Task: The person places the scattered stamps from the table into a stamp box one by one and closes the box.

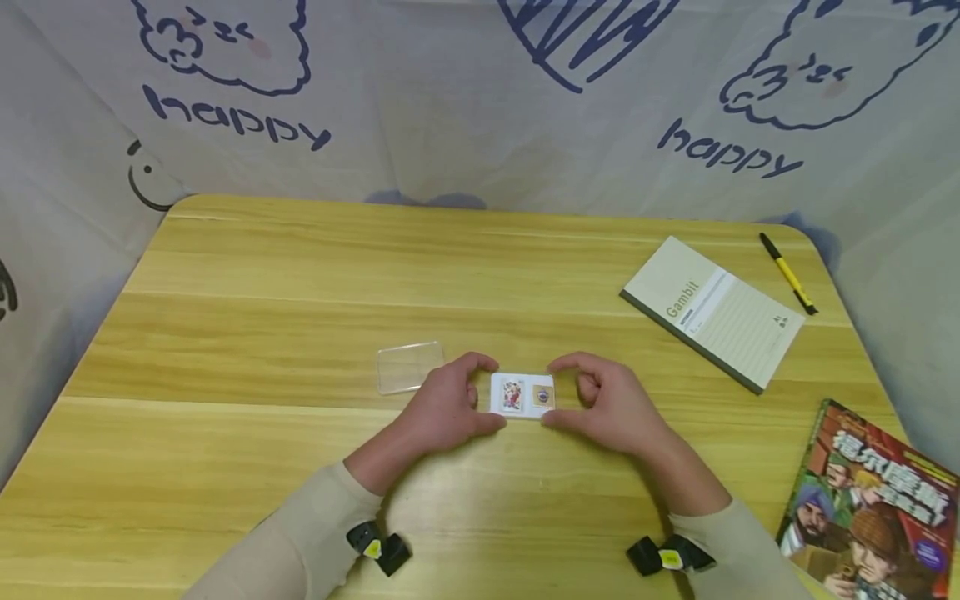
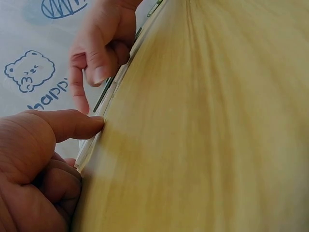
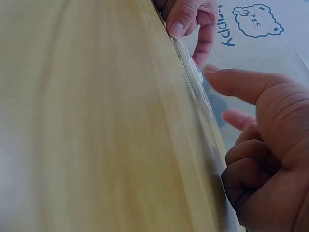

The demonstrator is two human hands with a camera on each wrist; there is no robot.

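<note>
A small white rectangular plate (image 1: 527, 397) lies on the table in front of the body, bearing two small stamp-like pictures. The left picture (image 1: 512, 396) is colourful; the right one (image 1: 543, 396) is a tan square with a dark round mark. My left hand (image 1: 447, 402) holds the plate's left end between thumb and index finger, its other fingers curled. At the right end hovers my right hand (image 1: 617, 406), thumb and index finger spread by the corners; the right wrist view shows its thumb (image 3: 236, 82) just off the plate. A clear rectangular cover (image 1: 408, 367) lies behind my left hand.
A beige notebook (image 1: 712, 315) lies at the back right, with a yellow and black pen (image 1: 787, 273) beside it. An illustrated comic-style book (image 1: 873, 508) rests at the right edge. A white printed cloth (image 1: 450, 100) hangs behind the wooden table (image 1: 247, 333).
</note>
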